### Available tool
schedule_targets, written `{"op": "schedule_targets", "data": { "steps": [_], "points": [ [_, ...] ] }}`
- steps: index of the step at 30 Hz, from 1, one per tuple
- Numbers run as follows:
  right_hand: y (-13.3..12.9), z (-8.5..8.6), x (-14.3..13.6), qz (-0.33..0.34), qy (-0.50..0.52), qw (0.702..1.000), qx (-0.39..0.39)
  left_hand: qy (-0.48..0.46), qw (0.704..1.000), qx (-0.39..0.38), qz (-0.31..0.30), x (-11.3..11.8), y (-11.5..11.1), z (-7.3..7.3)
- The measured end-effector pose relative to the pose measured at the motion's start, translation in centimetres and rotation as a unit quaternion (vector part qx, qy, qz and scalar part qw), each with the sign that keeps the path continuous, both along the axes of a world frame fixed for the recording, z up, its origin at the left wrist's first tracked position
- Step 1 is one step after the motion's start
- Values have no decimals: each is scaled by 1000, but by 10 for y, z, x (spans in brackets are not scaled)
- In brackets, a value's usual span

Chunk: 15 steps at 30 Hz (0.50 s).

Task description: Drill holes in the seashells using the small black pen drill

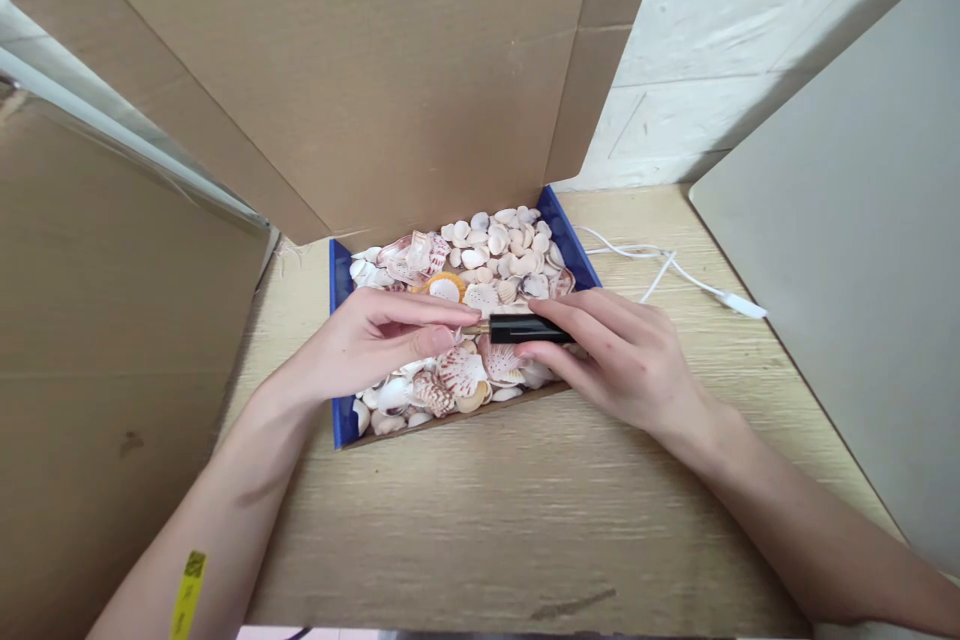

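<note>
Right, my right hand (626, 350) has its grip closed around a glossy black cylindrical tool (525, 328), thumb below and fingers above, with its thin brass-coloured tip (474, 329) pointing towards my left hand (382, 335). That tool lies level over a shallow blue-walled cardboard tray (574, 235) of mixed seashells (459, 372), which sits on the pale wood-grained bench (450, 520).

To do this well, I'd want the barrel in line with whatever the tip meets, my wrists calm, and only light pressure, since thin shell could chip. My left fingertips would do best just clear of the point, bracing from the sides. Working low over the tray seems sensible too, as anything dropped would land among the shells.

As for what I can't make out: a tiny pale piece seems to sit by my left thumb, but I cannot tell whether that grip is pinching it or merely beside it, nor whether the tip touches it. My right fingers cover the tool's back end, and my hands hide part of the shells. The thin white cable (630, 248) runs out of sight behind the tray.
</note>
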State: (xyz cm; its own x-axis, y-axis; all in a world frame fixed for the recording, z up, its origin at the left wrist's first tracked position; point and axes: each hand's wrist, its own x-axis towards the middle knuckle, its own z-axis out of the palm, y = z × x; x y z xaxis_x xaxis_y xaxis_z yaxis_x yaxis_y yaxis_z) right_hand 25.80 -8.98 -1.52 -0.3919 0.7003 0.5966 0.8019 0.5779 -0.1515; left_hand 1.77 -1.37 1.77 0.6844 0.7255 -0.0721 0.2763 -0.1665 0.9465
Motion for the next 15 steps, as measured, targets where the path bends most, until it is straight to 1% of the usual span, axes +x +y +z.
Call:
{"op": "schedule_targets", "data": {
  "steps": [5, 10, 13, 15],
  "points": [
    [1, 0, 0, 3, -5, 1000, 9, -10, 998, -52, 22, 0, -1, -2],
    [1, -1, 1, -2, 3, 1000, 14, 9, 996, -70, 55, 4, -2, 4],
    [1, -2, 1, -8, 8, 1000, 15, 21, 995, -85, 56, 4, -3, 4],
    [1, -1, 1, -12, 9, 1000, 16, 13, 995, -92, 46, 3, -3, 2]
  ]
}}
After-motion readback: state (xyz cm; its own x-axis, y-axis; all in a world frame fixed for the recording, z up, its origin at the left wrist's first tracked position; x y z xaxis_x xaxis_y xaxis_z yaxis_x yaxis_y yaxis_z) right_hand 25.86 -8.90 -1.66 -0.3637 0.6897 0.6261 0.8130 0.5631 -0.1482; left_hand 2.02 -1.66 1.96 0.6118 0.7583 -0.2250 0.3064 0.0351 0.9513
